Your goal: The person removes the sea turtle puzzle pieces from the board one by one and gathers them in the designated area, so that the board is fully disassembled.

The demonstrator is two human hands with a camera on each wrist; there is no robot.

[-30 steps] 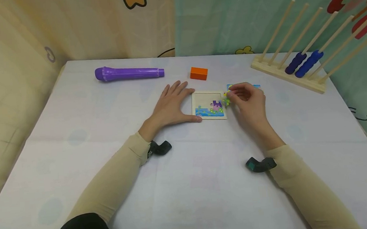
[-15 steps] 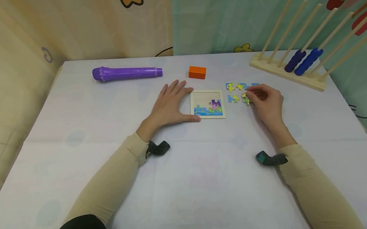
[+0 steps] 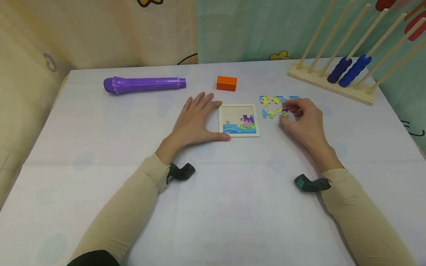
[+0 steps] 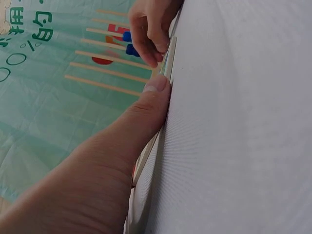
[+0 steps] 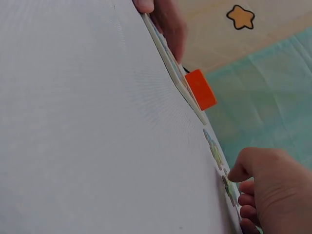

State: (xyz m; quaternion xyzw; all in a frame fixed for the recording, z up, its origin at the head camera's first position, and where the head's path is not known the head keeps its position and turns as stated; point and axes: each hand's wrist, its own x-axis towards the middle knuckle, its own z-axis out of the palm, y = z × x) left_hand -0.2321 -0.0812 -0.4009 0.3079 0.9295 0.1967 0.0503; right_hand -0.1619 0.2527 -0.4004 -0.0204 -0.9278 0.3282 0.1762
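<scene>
The left hand point(image 3: 195, 124) is spread at the left side of a small wooden puzzle tray point(image 3: 257, 121). Its thumb presses the tray's lower edge, and its index finger reaches the upper left corner. Blue, purple and pink pieces fill the tray's lower part and right side. The right hand point(image 3: 305, 119) is low over loose jigsaw pieces point(image 3: 268, 114) to the right of the tray. Its thumb and index finger are parted around a green and purple piece point(image 3: 284, 110), partly hidden by the fingers. In the right wrist view, the thumb is right at the pieces point(image 5: 228, 189) on the table.
An orange block point(image 3: 226, 83) lies behind the tray, and a purple toy microphone point(image 3: 145, 84) at the back left. A wooden peg rack point(image 3: 329, 83) with dark blue beads point(image 3: 354, 71) stands at the back right. Curtains hang behind the white-covered table point(image 3: 219, 216).
The right hand has moved right from the tray to the loose pieces with a green-yellow piece, which now lies among them; the fingers have parted. The left hand stays at the tray.
</scene>
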